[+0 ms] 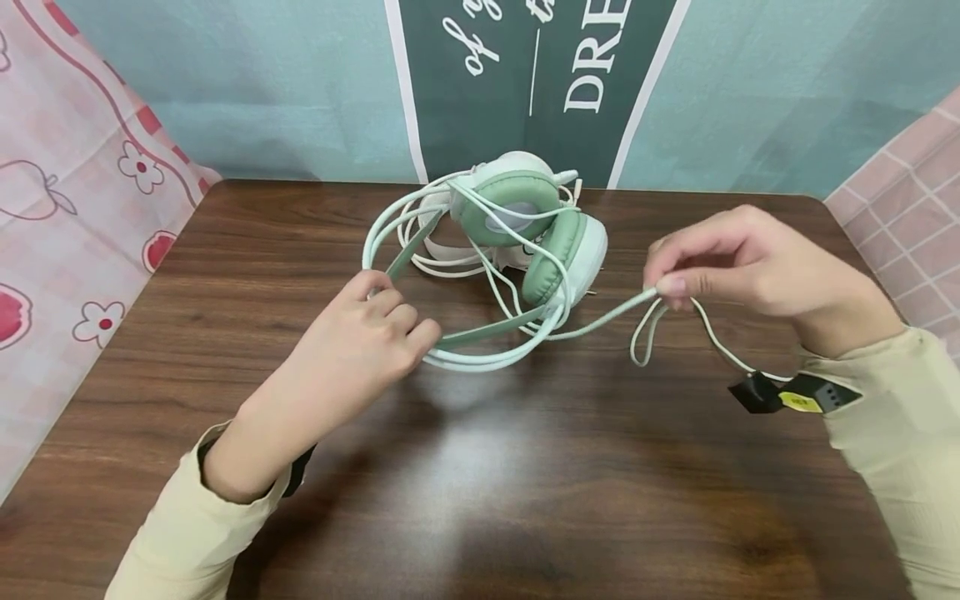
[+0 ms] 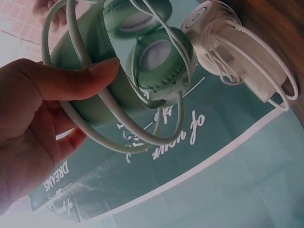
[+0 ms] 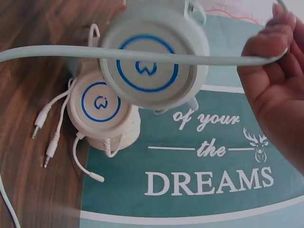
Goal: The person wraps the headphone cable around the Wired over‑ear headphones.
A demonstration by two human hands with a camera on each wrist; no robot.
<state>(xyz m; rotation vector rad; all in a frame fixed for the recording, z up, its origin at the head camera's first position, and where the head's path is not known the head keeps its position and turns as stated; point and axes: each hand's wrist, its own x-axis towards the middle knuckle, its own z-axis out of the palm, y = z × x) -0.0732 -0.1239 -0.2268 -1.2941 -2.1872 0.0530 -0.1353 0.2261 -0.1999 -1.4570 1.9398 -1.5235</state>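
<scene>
My left hand (image 1: 360, 333) grips the headband of a pale green headset (image 1: 555, 258), holding it above the table. In the left wrist view the thumb (image 2: 83, 80) lies across the band and its outer tubes. Both ear cups, with green cushions, point away from this hand. Between thumb and fingertips, my right hand (image 1: 757, 267) pinches the pale green cable (image 1: 611, 317), which stretches from the headset. Some cord crosses the ear cups, and a small loop hangs below the right hand. Behind, partly hidden in the head view, a white headset (image 3: 100, 102) rests on the table.
The brown wooden table (image 1: 525, 483) ends at a blue-green backdrop (image 1: 300, 100) with lettering. Pink patterned cloth (image 1: 82, 225) borders the left, pink tile-patterned cloth (image 1: 915, 208) the right. Two jack plugs (image 3: 51, 151) and a thin microphone boom (image 3: 85, 166) stick out from the white headset.
</scene>
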